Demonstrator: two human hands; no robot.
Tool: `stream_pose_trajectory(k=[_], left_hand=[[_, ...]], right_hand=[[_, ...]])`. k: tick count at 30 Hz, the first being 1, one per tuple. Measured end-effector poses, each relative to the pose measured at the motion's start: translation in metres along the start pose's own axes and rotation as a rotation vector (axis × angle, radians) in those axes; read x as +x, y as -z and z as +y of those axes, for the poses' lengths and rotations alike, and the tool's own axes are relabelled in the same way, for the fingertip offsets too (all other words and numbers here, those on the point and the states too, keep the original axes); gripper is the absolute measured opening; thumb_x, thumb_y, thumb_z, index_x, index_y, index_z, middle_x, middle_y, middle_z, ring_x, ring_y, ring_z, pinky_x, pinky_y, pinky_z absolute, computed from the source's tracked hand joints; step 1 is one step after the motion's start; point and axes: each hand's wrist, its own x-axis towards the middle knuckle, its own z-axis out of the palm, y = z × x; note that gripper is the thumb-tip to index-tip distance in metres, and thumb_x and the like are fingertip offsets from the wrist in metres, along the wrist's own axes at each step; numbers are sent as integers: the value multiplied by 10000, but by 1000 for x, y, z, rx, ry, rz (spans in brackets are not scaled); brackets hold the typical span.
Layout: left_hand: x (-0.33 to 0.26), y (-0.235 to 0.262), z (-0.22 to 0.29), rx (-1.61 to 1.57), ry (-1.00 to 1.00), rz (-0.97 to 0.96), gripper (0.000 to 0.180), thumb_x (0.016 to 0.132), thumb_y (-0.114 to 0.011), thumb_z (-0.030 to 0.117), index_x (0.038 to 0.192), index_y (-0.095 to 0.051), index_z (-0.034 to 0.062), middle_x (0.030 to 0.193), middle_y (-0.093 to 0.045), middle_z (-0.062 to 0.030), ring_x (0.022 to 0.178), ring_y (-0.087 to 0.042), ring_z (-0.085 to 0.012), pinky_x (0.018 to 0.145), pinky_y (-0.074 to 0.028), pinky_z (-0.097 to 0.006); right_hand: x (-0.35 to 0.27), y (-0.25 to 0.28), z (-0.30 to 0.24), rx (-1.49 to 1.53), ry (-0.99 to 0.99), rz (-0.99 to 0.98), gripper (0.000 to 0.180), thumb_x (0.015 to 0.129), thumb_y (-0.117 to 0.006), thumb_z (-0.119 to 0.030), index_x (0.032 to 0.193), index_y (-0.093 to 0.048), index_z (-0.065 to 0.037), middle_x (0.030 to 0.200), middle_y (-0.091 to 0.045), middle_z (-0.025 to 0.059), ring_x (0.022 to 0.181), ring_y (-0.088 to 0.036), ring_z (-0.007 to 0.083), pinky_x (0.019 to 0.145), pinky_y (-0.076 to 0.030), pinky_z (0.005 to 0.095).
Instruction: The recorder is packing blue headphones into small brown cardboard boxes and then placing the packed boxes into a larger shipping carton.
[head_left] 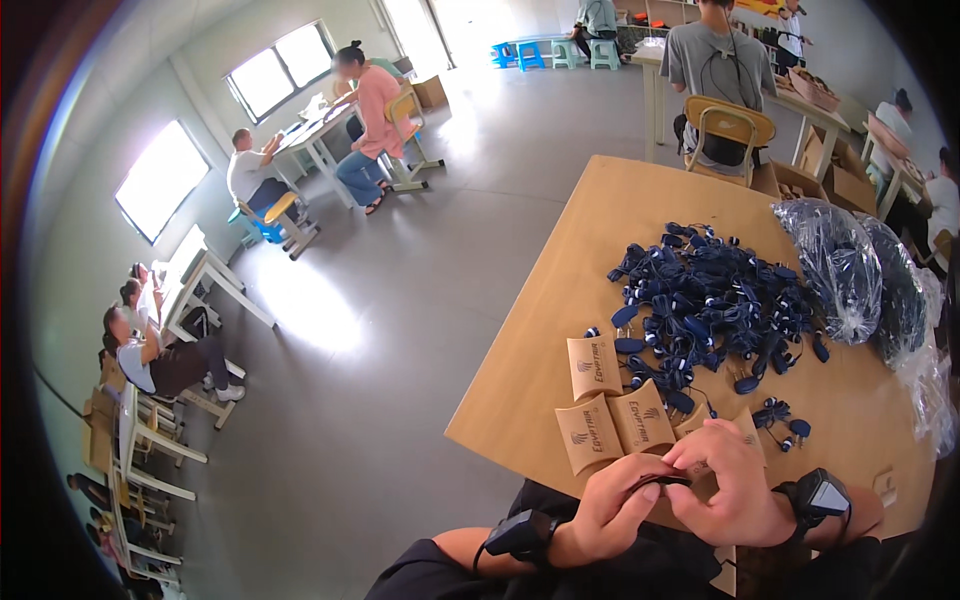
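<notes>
Dark curved piece pinched in the fingers: left hand and right hand arch together, near pillow-shaped cardboard boxes.

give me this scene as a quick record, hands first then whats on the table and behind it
left hand: fingers bent, holding a small dark item, mostly hidden
right hand: curled, on the same item
wrists: a black device on each
boxes: brown pillow-shaped boxes just beyond the hands
pile: tangled navy corded pieces, mid-table
bags: clear plastic bags, right side
surface: wood-coloured table
behind: person in grey shirt, back turned
</notes>
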Motion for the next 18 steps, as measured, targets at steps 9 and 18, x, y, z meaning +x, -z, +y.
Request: stream_pose_trajectory(k=[9, 18], left_hand=[[2, 2, -2, 75, -45, -31, 220, 878, -490, 31, 1070, -541, -64, 1023, -601, -164, 920, -600, -247, 820, -459, -303], [-4, -2, -2, 96, -6, 21, 220, 842, -464, 7, 1028, -539, -84, 1042, -618, -193, 915, -609, -248, 821, -458, -306]], right_hand=[[-2, -4, 7, -14, 65, 24, 218, 726, -676, -122, 897, -545, -89, 927, -634, 32, 876, -605, 233, 957, -352, 467], [-4, -4, 10, 41, 97, 17, 178, 726, -682, -116, 847, -555, -92, 901, -641, 35, 853, -610, 237, 916, -379, 451]])
